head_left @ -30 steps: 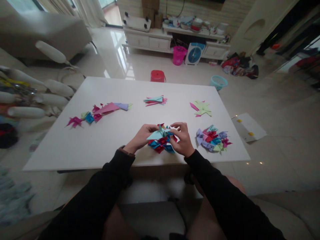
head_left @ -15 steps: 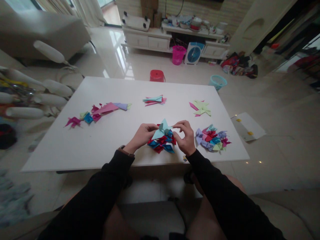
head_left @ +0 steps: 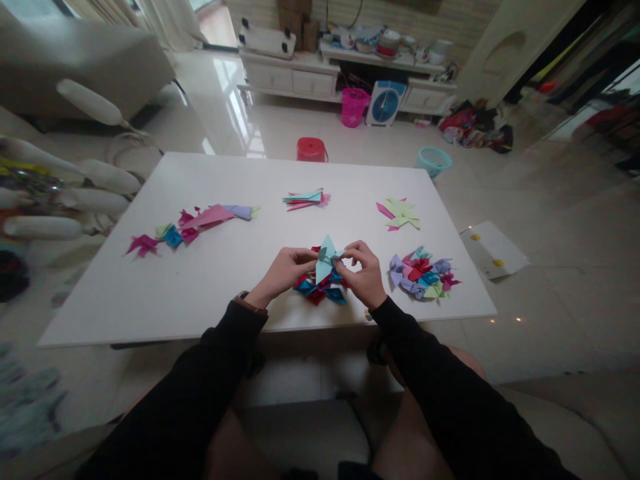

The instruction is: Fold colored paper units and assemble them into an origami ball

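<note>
A light-blue origami crane (head_left: 326,259) of folded paper is held up between my two hands, over the near middle of the white table (head_left: 220,267). My left hand (head_left: 293,265) pinches its left side, with thumb and fingers together. On the other side, the thumb and fingertips of my right hand (head_left: 365,270) close on its right part. Under the crane lies a pile of red and blue folded paper pieces (head_left: 320,293), partly hidden by it and by my fingers. Right of my right hand is a cluster of purple, red, blue and green folded pieces (head_left: 424,275).
Flat folded papers (head_left: 305,199) lie at the table's far middle, green and pink ones (head_left: 401,213) at far right. A row of pink, blue and purple pieces (head_left: 195,223) spreads on the left. Beyond the table stand a red stool (head_left: 311,149) and a teal basket (head_left: 434,160).
The light-blue crane has turned and narrowed in view between my fingers. My right thumb has moved in closer to its middle. The view has shifted slightly.
</note>
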Tool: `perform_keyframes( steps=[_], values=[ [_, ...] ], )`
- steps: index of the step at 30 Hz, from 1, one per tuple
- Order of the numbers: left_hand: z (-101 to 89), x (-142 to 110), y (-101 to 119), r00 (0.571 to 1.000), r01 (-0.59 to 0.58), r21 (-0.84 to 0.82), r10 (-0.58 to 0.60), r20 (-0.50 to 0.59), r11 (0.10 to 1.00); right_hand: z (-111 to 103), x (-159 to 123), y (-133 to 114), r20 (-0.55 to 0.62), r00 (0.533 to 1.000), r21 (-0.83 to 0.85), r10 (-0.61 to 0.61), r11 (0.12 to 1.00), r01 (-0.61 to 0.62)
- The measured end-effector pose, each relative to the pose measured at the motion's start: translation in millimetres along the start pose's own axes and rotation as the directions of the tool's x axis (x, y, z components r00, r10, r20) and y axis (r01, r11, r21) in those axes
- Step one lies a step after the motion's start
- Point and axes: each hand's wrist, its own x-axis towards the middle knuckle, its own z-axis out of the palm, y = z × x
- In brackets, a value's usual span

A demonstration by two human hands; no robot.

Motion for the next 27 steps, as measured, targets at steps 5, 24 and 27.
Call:
perform_keyframes(
  steps=[5,24,27],
  values=[
    [0.0,1,-6,1.000,0.004,-0.008,-0.004,0.001,1.000,-2,0,2,0.018,1.000,-0.034,-0.020,0.999,0.020],
    [-5.0,6,-8,0.995,0.001,0.096,0.008,-0.096,0.995,-137,2,62,-0.430,0.888,-0.292,0.163,0.906,-0.308],
    [-4.1,8,-8,0.994,0.011,0.108,0.001,-0.110,0.994,-166,4,90,-0.474,0.857,-0.352,0.202,0.849,-0.394]
  ],
)
